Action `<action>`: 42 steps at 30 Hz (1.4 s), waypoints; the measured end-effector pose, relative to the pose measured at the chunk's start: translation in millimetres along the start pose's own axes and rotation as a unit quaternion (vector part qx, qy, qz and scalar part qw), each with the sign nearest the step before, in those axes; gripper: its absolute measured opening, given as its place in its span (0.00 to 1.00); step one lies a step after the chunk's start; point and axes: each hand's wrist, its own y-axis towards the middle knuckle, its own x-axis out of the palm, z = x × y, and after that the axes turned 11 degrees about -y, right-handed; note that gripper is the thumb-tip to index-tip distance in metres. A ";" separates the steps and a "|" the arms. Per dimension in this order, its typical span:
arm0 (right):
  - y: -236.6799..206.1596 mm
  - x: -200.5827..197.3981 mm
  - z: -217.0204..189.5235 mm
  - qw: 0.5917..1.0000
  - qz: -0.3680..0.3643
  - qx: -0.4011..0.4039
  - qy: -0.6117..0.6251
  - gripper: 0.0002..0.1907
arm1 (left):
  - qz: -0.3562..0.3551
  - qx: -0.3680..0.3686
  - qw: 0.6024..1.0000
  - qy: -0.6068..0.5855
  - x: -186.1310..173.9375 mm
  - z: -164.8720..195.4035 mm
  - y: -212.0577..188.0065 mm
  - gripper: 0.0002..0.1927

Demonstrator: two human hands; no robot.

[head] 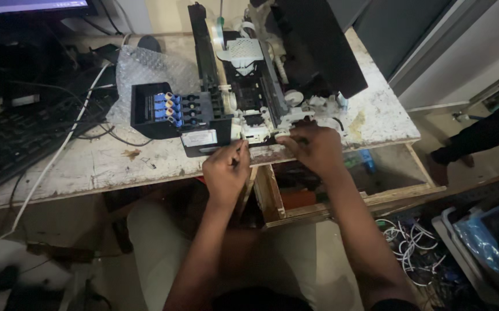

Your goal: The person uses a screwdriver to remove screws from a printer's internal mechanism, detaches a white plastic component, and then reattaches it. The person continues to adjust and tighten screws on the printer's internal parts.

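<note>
Opened printer mechanism (pixel 261 92) on a worn white worktable (pixel 117 164), reaching from the far edge to the near edge, right of centre. Left hand (pixel 225 170) at the near edge of the mechanism, fingers drawn together and pinching at a small white part (pixel 253 133) at its front. Right hand (pixel 313 147) just to the right, curled over the same front edge, fingertips pressed down on the white plastic there; exact grip hidden under the knuckles, so cannot tell whether anything is pinched. Both hands touching the mechanism, close beside each other.

Black ink cartridge carrier (pixel 171 112) with blue and yellow caps just left of the mechanism, touching it, far-left of the left hand. Sheet of bubble wrap (pixel 146 69) beyond the carrier. Black keyboard (pixel 25 135) and dark cables at far left, a white cable (pixel 48 164) running across them toward the near edge. Open wooden drawer (pixel 341 196) under the table, below the right hand. Bundle of white wires (pixel 411 245) on the floor at near right.
</note>
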 end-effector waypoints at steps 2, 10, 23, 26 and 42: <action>0.2 0.4 2.6 0.999 0.033 -0.043 0.003 0.14 | -0.007 0.034 0.999 0.018 -0.9 -0.6 0.3 0.06; 0.5 1.5 5.8 1.000 -0.001 -0.024 0.012 0.12 | -0.009 0.018 1.000 0.008 -1.9 0.4 0.0 0.07; 0.9 -3.0 8.1 0.995 -0.087 0.029 0.038 0.09 | -0.009 -0.007 1.000 -0.023 -1.0 4.0 3.2 0.06; 0.6 0.0 13.1 0.999 -0.044 -0.014 0.000 0.12 | -0.009 -0.009 1.000 -0.002 -1.0 6.9 1.9 0.06; -1.5 5.4 14.8 1.000 -0.016 -0.015 -0.005 0.09 | -0.015 0.001 1.000 0.014 0.2 -1.7 -0.7 0.07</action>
